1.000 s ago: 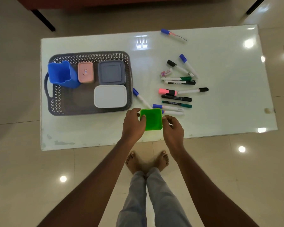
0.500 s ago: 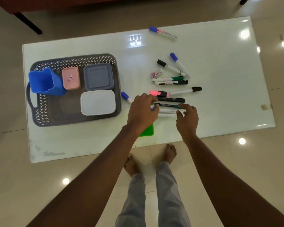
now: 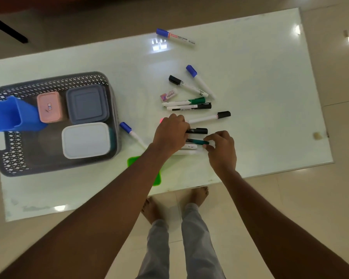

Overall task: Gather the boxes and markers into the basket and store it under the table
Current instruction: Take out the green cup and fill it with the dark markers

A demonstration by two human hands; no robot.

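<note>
Several markers lie scattered on the white glass table (image 3: 260, 97). My left hand (image 3: 170, 133) is curled over the near cluster, covering the pink highlighter (image 3: 161, 120) and the base of a black marker (image 3: 198, 130). My right hand (image 3: 222, 150) pinches the end of a teal marker (image 3: 197, 141), with white markers (image 3: 190, 147) just below it. The green box (image 3: 134, 161) sits at the table's front edge, mostly hidden under my left forearm. The grey basket (image 3: 54, 168) at the left holds a blue cup (image 3: 6, 114), a pink box (image 3: 48, 106), a grey box (image 3: 87, 103) and a white box (image 3: 86, 139).
Farther markers: a blue-capped one (image 3: 174, 38) near the back edge, blue-capped (image 3: 199, 81) and black-capped (image 3: 186, 86) ones, green (image 3: 186, 101) and black (image 3: 189, 107) ones, a long black-capped one (image 3: 210, 117). Another blue-capped marker (image 3: 132, 133) lies beside the basket. A small eraser (image 3: 169, 95) lies among them.
Both hands let go of the green box and moved forward onto the near markers. My fingers have closed around them. The view shifted, so the basket sits further left.
</note>
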